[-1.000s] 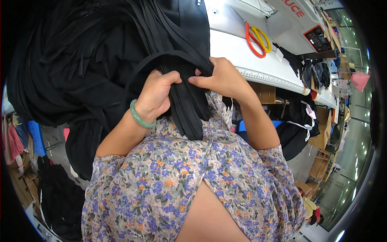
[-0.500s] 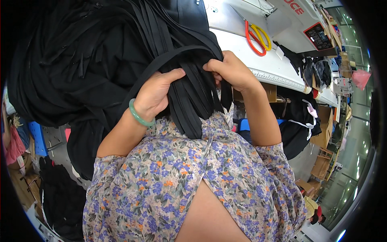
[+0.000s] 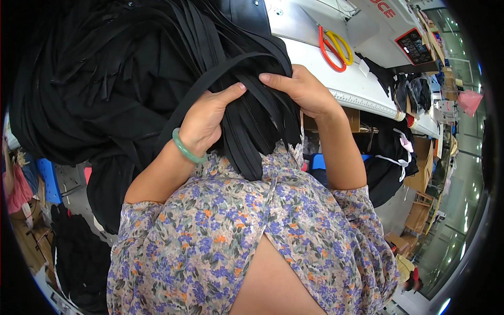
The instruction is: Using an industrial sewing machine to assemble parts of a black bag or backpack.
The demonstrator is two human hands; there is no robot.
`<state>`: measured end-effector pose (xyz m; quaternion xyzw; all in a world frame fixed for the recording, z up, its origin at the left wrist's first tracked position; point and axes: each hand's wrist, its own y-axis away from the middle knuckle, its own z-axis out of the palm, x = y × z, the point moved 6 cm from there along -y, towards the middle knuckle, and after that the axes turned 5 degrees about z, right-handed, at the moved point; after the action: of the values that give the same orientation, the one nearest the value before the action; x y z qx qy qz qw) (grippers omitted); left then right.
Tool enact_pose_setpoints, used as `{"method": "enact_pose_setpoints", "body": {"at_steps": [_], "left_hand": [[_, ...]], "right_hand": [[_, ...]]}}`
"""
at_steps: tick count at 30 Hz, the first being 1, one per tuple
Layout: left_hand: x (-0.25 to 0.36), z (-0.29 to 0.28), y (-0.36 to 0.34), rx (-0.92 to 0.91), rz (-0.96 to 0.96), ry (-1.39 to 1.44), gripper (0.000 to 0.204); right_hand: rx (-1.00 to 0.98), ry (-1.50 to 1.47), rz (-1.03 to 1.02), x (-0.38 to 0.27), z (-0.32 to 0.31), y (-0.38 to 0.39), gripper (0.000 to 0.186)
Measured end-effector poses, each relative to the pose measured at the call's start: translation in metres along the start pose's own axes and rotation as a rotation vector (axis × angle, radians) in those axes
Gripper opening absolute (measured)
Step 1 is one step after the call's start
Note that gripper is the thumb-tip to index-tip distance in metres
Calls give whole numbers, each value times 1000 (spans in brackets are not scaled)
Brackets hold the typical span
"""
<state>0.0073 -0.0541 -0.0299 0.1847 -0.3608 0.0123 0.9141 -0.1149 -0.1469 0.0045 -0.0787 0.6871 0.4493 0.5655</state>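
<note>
A thick bundle of black fabric strips hangs from a big heap of black cloth down over my flowered dress. My left hand, with a green bangle on the wrist, grips the bundle from the left, thumb lying along a strip that loops over it. My right hand clasps the same bundle from the right, fingers curled over the top of the strips. The two hands sit close together, thumb tips almost touching.
A white sewing table runs along the upper right, with orange- and yellow-handled scissors on it and a ruler along its edge. Black garments hang below the table. Blue crates and more dark cloth lie at the lower left.
Both hands have shifted a little up and right along the bundle. A single strip now arcs over my left hand where the strips lay flatter before.
</note>
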Motion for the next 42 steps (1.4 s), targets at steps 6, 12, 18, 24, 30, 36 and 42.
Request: {"method": "enact_pose_setpoints", "body": {"at_steps": [6, 12, 18, 24, 30, 36, 42], "left_hand": [[5, -1, 0, -6, 39, -15, 28], [4, -9, 2, 10, -31, -27, 24], [6, -14, 0, 26, -20, -45, 23], [3, -15, 2, 21, -98, -26, 23], [9, -19, 3, -7, -63, -37, 24], [-3, -12, 0, -17, -234, 156, 20], [-1, -6, -3, -57, -152, 9, 27]], "right_hand": [[13, 111, -126, -14, 2, 7, 51], [-37, 355, -27, -12, 3, 4, 42], [-5, 386, 23, -10, 1, -1, 42], [18, 442, 20, -11, 2, 1, 35], [80, 411, -57, -11, -2, 0, 31], [120, 283, 6, -13, -20, -5, 27], [123, 100, 24, -8, -16, -5, 24]]}}
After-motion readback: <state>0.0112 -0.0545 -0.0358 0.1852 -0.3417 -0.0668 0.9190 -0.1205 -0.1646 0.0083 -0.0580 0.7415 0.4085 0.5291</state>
